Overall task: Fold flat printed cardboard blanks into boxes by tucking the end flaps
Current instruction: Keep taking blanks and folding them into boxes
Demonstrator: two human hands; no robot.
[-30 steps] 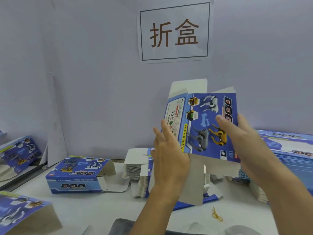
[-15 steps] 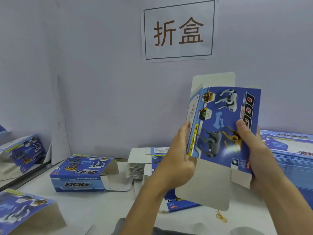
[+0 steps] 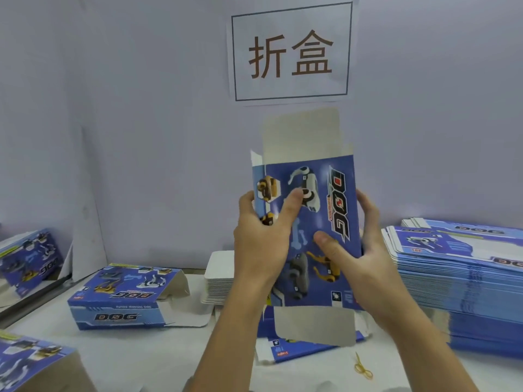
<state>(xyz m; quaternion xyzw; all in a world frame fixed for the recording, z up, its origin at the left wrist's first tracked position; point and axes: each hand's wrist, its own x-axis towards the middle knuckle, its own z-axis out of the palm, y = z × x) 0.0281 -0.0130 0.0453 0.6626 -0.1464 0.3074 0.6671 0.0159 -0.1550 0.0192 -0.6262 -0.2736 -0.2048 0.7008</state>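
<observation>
Above the middle of the tabletop (image 3: 135, 357), a blue printed box (image 3: 308, 227) is held upright, its end flaps open at top and bottom. The left hand (image 3: 263, 244) and right hand (image 3: 365, 264) each close their grip on its sides, thumbs across the front. A stack of flat blanks (image 3: 464, 281) sits at the right edge, a folded box (image 3: 121, 298) toward the left.

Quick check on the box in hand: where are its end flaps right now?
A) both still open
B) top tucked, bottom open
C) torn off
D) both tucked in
A: the held box, gripped by the left hand and right hand, shows its top flap and bottom flap sticking out flat, untucked.
</observation>
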